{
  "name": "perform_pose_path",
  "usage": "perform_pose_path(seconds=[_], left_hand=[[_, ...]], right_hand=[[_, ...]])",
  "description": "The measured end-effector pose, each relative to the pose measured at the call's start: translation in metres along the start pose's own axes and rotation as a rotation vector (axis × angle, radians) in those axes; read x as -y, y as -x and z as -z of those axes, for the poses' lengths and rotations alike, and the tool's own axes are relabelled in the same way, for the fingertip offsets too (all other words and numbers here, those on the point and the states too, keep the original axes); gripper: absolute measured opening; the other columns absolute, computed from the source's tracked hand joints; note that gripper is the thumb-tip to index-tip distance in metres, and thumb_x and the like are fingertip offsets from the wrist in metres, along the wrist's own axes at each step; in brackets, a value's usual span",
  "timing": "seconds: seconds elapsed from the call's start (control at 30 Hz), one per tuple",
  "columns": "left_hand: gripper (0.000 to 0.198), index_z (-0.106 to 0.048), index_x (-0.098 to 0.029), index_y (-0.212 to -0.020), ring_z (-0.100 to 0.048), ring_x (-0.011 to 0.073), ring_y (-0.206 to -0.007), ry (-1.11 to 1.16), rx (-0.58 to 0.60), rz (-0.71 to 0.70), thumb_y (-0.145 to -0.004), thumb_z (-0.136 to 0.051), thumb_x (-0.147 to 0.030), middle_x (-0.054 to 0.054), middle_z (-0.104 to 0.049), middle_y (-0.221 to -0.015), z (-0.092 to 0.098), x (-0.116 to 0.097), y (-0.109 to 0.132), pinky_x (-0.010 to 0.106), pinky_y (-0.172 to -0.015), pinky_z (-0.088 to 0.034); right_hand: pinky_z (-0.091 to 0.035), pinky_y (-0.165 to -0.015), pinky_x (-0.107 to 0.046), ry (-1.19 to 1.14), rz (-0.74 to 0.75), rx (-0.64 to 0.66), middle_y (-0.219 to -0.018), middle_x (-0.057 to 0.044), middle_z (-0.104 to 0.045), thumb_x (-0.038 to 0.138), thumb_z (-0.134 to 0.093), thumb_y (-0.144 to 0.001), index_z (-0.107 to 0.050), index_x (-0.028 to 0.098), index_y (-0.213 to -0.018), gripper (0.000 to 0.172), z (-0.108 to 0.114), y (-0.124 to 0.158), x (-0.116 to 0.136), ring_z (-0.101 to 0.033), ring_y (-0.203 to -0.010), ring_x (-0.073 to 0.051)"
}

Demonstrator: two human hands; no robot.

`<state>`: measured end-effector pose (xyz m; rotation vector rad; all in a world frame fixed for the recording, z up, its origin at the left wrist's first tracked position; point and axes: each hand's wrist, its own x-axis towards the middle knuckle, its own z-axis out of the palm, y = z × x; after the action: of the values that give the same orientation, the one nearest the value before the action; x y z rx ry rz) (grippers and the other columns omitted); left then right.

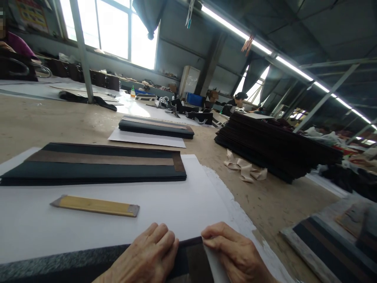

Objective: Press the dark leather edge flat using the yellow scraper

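While the dark strip (188, 255) lies along the near edge of the white sheet (182, 196), both my hands rest on it.
My left hand (147, 255) presses flat, fingers together, gripping nothing; my right hand (235, 253) pinches the strip's end between fingertips. Beyond them lies a yellow ruler (94, 205), then a stack of dark pieces (91, 165) on the table (265, 200).

Two bare hands: left hand (147, 255), right hand (235, 253). No gloves, rings, sleeves visible. Short unpainted nails.
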<state>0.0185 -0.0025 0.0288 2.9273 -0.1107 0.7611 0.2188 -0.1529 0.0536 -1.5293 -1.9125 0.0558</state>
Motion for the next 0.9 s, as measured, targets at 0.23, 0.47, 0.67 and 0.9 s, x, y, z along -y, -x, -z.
perform_pose_path(seconds=[0.23, 0.47, 0.67, 0.9], left_hand=[[0.022, -0.055, -0.011, -0.094, -0.047, 0.0205, -0.075, -0.017, 0.013, 0.019, -0.085, -0.038, 0.001, 0.007, -0.054, -0.085, 0.005, -0.002, -0.001, 0.031, -0.070, -0.044], [0.026, -0.055, -0.012, -0.089, -0.046, 0.0199, -0.073, 0.018, 0.021, 0.036, -0.089, -0.032, -0.001, 0.007, -0.053, -0.083, 0.003, -0.002, -0.003, 0.029, -0.066, -0.044], [0.031, -0.055, -0.011, -0.093, -0.050, 0.0190, -0.073, -0.059, -0.032, -0.024, -0.096, -0.025, -0.006, 0.007, -0.055, -0.082, 0.013, 0.001, -0.001, 0.029, -0.070, -0.047], [0.040, -0.056, -0.011, -0.101, -0.050, 0.0156, -0.068, 0.065, -0.058, -0.003, -0.102, -0.016, -0.016, 0.006, -0.055, -0.079, 0.027, 0.018, 0.025, 0.024, -0.062, -0.046]], right_hand=[[-0.054, -0.076, -0.027, 0.293, 0.102, -0.144, -0.098, -0.009, -0.063, 0.005, -0.039, -0.091, -0.059, 0.017, -0.113, 0.032, -0.026, 0.004, 0.003, -0.062, -0.090, -0.017], [-0.053, -0.067, -0.032, 0.726, 0.336, -0.218, -0.085, -0.011, -0.066, 0.003, -0.044, -0.091, -0.065, 0.006, -0.100, 0.023, -0.062, -0.009, 0.016, -0.061, -0.079, -0.021], [-0.049, -0.062, -0.031, 0.735, 0.344, -0.213, -0.082, -0.010, -0.067, -0.002, -0.044, -0.089, -0.065, 0.005, -0.098, 0.024, -0.063, -0.009, 0.016, -0.061, -0.072, -0.019], [-0.045, -0.057, -0.031, 0.745, 0.306, -0.239, -0.088, -0.010, -0.066, 0.002, -0.037, -0.092, -0.065, 0.006, -0.107, 0.032, -0.075, -0.002, 0.011, -0.058, -0.074, -0.020]])
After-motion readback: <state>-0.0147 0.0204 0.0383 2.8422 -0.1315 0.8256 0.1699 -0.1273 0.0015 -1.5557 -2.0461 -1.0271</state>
